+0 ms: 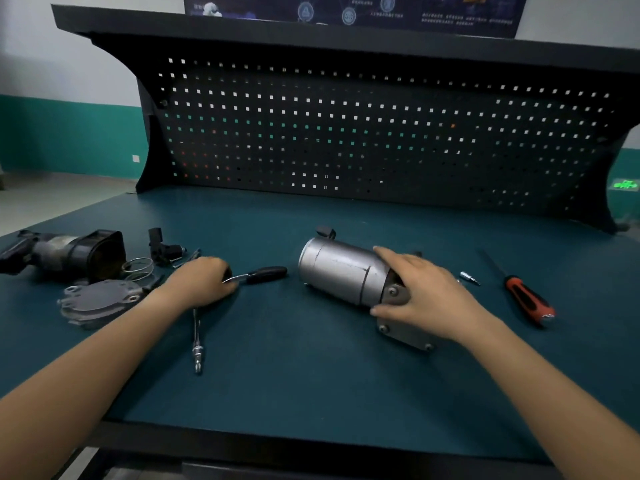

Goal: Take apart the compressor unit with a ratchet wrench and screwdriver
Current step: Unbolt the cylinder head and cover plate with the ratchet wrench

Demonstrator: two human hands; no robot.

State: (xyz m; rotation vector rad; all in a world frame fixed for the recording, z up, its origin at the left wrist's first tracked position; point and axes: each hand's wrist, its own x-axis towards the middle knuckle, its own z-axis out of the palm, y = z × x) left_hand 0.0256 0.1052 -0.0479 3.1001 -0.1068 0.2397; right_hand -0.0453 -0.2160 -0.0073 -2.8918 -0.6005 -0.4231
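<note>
1. The compressor [341, 273], a grey metal cylinder, lies on its side near the middle of the bench [311, 382]. Its closed end points up-left and its bolted flange [403, 332] faces the person.
2. The right hand [427, 294] grips the compressor at the flange end. The fingers lie over the top and the thumb presses the flange face beside a bolt.
3. The left hand [204, 282] is curled over the head of the ratchet [265, 274]. The ratchet's black handle sticks out to the right, flat on the bench and apart from the compressor.
4. An extension bar [197, 344] runs from under the left hand toward the person. Whether it is joined to the ratchet cannot be told.
5. The screwdriver [526, 301], red and black, lies untouched right of the right hand. A small silver bit [470, 278] lies between the two.
6. Removed parts sit at the far left: a dark housing [65, 252], wire rings [138, 266], a grey cover plate [98, 301] and a black connector [160, 245].
7. No brand or label is legible on the compressor or tools.
8. A dark pegboard [346, 133] backs the bench. Above it hangs a blue poster [349, 10] with round icons and lines of text too blurred to read.
9. A glowing green sign [625, 184] shows low on the right wall, and its writing is also unreadable.
</note>
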